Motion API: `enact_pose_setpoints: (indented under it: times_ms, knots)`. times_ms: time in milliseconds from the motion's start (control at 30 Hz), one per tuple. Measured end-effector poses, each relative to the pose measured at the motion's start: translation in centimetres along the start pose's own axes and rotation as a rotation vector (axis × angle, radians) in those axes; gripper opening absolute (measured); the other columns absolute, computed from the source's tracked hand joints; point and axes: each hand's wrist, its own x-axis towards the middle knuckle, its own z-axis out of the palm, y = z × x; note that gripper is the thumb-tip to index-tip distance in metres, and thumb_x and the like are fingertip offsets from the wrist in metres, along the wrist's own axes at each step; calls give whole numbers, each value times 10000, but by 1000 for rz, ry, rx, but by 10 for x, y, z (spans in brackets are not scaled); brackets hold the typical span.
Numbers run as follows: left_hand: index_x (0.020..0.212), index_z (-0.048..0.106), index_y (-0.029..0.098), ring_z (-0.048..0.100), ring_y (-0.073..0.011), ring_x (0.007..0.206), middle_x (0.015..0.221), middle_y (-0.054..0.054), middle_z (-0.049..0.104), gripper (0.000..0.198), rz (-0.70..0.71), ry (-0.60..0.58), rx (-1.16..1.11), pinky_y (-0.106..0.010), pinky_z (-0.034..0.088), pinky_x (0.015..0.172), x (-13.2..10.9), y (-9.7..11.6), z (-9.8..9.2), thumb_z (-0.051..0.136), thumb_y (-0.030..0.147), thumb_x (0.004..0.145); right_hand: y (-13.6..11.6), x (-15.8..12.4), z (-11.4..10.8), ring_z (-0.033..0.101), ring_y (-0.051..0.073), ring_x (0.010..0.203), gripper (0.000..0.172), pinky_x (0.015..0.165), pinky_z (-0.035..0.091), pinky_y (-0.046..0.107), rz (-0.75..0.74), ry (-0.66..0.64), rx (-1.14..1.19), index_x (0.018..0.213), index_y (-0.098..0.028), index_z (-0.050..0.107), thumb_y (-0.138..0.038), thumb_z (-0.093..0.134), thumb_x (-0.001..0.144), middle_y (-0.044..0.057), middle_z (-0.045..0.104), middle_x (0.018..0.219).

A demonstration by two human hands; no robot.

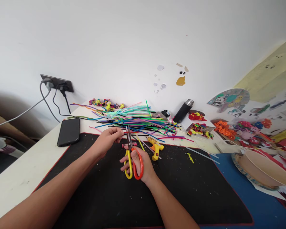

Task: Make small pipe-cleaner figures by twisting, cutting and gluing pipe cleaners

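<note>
My right hand point(144, 163) grips scissors point(129, 140) with one yellow and one orange-red handle, its fingers through the loops. The blades point away from me and stand slightly apart. Just left of the blades, my left hand point(110, 139) is closed in a pinch on a thin red pipe cleaner point(134, 132), which runs across at the blades. Whether the blades touch it I cannot tell. Right of the scissors lies a yellow hot glue gun point(156, 148) on the black mat point(104, 190). A small pink-red cylinder point(125, 145) shows partly behind the scissors.
A pile of coloured pipe cleaners point(138, 121) spreads behind my hands. A phone point(68, 132) lies at the left, and a dark thermos point(184, 111) leans at the back. Clear glue sticks point(202, 155), a yellow piece point(190, 158) and a large bowl point(264, 168) are at the right.
</note>
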Motion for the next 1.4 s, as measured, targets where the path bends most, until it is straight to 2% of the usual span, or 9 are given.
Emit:
enact_pose_setpoints:
  times_ms: [167,333,467,667,1000,1400]
  knots:
    - [624,570,222,459,-167,612,617,15,537,339,1,0,5,-308,389,633,-1,1,0,748,488,736,1,1,0,790,240,637,1046,561,552,264,14,-2,27,1350,-142,644,-944,727,685,124,797,881]
    - [650,577,218,468,-166,628,629,20,544,330,-5,-8,10,-307,393,650,0,-2,-1,741,483,760,-2,-1,0,819,283,744,1055,656,609,332,-17,-38,-23,1379,-136,632,-962,670,724,165,804,964]
    - [661,578,217,463,-162,633,636,25,548,329,-3,-16,16,-304,391,659,1,-4,-2,734,484,775,-4,-2,0,793,250,626,1039,575,589,310,-12,-22,-46,1380,-127,616,-954,654,752,159,800,959]
    - [661,576,219,470,-166,634,630,24,554,323,0,-21,33,-307,398,662,1,-6,-2,727,482,772,-6,-3,2,679,153,445,997,447,516,251,-19,18,-76,1344,-130,628,-936,664,759,120,795,921]
    - [634,555,225,477,-171,631,621,20,552,339,10,-21,68,-308,406,654,0,-5,0,716,491,770,-3,-5,1,629,115,411,859,433,505,232,-54,13,-120,1321,-144,632,-867,634,858,64,767,867]
    - [639,572,227,476,-172,626,616,22,553,310,-5,-27,78,-308,403,652,0,-6,1,706,481,757,-3,-4,3,601,115,381,837,387,440,209,-41,39,-106,1278,-147,645,-863,650,844,7,704,740]
